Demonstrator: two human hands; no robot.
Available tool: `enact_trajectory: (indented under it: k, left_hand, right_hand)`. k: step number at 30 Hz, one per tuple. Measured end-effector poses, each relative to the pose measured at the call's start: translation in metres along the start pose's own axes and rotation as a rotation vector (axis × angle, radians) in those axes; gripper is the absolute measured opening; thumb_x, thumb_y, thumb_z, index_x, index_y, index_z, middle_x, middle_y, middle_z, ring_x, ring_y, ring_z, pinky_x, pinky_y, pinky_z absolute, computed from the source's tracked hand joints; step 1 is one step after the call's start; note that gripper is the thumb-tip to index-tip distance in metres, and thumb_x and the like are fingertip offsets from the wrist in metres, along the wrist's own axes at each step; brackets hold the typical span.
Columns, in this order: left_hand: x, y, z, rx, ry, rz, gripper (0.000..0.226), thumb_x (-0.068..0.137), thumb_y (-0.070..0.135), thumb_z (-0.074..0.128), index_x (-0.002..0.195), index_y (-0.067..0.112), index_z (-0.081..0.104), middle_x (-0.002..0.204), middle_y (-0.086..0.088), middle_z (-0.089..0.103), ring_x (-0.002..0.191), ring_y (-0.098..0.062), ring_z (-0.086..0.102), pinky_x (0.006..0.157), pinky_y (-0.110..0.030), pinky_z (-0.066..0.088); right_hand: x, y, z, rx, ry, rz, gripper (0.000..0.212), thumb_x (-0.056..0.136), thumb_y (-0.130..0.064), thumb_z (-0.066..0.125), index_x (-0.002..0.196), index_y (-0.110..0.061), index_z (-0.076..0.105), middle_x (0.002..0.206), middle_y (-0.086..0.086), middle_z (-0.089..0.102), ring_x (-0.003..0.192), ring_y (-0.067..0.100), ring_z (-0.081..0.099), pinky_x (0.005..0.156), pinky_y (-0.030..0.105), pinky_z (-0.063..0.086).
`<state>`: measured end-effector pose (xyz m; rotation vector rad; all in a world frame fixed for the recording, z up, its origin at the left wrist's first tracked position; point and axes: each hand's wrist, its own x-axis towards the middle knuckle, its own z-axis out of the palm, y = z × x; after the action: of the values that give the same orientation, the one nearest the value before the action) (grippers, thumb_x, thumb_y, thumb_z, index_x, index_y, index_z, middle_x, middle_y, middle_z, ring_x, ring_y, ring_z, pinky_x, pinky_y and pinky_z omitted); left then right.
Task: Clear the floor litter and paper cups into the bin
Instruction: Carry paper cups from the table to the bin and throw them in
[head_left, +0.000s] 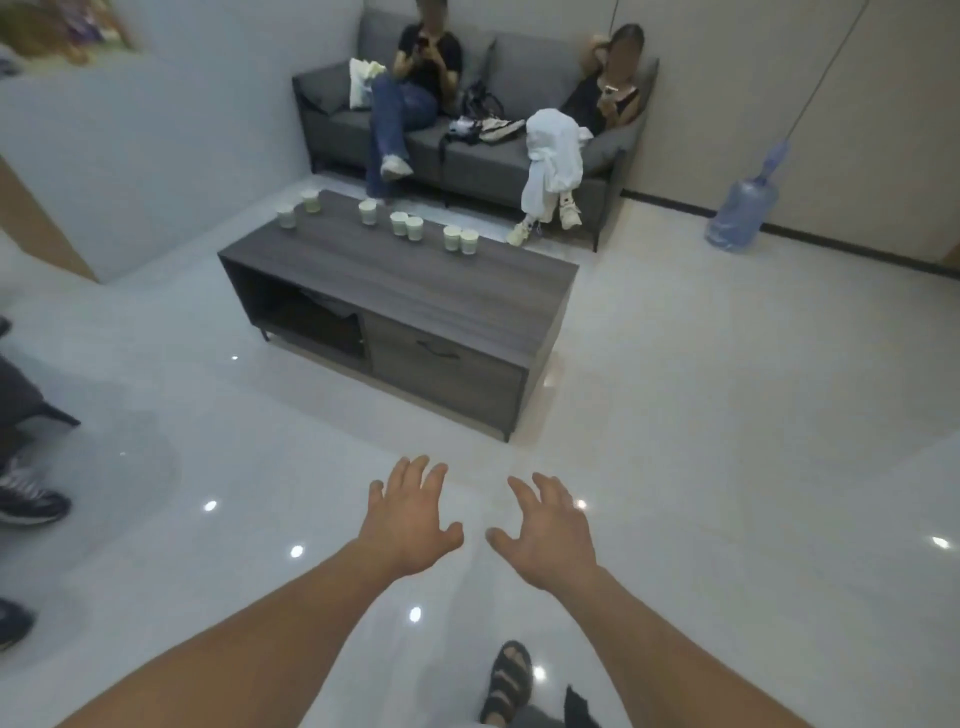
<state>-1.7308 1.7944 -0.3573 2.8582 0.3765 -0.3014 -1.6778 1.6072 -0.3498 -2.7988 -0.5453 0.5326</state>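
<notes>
A: How are the person's hands at this moment?

B: Both arms are stretched forward over the glossy white floor (675, 389). The left hand (410, 525) and the right hand (548, 535) are side by side and apart, palms down. The fingers (415, 475) of both hands are spread wide and they grip nothing.

A: And where are the paper cups?

B: The paper cups (407, 226) stand far ahead of the fingers, well apart from them, on the top of the low grey desk (415, 291). There are eight, all upright, in a loose line along the far edge of the desk. Two pairs stand just beside each other; the cups more to the left are more scattered.

A: Is there litter on the floor near the fingers?

B: On the floor around the fingers only light reflections can be seen.

A: What else is around?

B: Behind the desk, still farther from the fingers, is a grey sofa (478, 156) where two people sit with phones. Far to the right of the fingers a blue water bottle (743, 213) stands on the floor by the wall. Below the right hand, close to the person, one foot in a dark sandal (509, 680) is visible. At the left edge are the shoes of other people.
</notes>
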Motion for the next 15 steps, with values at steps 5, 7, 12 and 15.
enact_trajectory:
  k: [5,7,12,15]
  left_hand:
    - [0.065,-0.031,-0.042,-0.016,0.055,-0.136,0.082,0.085,0.059,0.046,0.151,0.026,0.01,0.16,0.0,0.005,0.147,-0.023,0.0,0.115,-0.048,0.013]
    - [0.086,-0.039,-0.053,-0.029,0.06,-0.167,0.082,0.085,0.058,0.046,0.151,0.025,0.011,0.16,-0.001,0.006,0.147,-0.022,0.001,0.116,-0.048,0.014]
    - [0.143,-0.072,-0.059,-0.061,0.019,-0.217,0.083,0.084,0.06,0.046,0.151,0.026,0.009,0.16,0.001,0.004,0.147,-0.022,0.0,0.115,-0.047,0.014]
    - [0.193,-0.105,-0.065,-0.088,0.022,-0.205,0.084,0.083,0.06,0.046,0.151,0.027,0.009,0.16,0.0,0.005,0.147,-0.023,0.001,0.115,-0.048,0.014]
  right_hand:
    - [0.093,-0.019,-0.032,-0.035,-0.027,-0.104,0.076,0.09,-0.063,0.045,0.154,-0.032,0.017,0.163,0.002,0.011,0.15,0.023,0.003,0.118,0.046,0.021]
    - [0.126,-0.024,-0.042,-0.056,-0.051,-0.127,0.076,0.09,-0.062,0.045,0.154,-0.031,0.018,0.162,0.003,0.012,0.15,0.023,0.004,0.117,0.046,0.021]
    - [0.198,-0.049,-0.05,-0.075,-0.11,-0.137,0.077,0.089,-0.063,0.044,0.154,-0.032,0.016,0.162,0.002,0.011,0.15,0.024,0.004,0.118,0.046,0.02]
    - [0.254,-0.073,-0.054,-0.111,-0.112,-0.136,0.077,0.089,-0.062,0.046,0.154,-0.031,0.017,0.162,0.002,0.012,0.15,0.025,0.005,0.118,0.047,0.02]
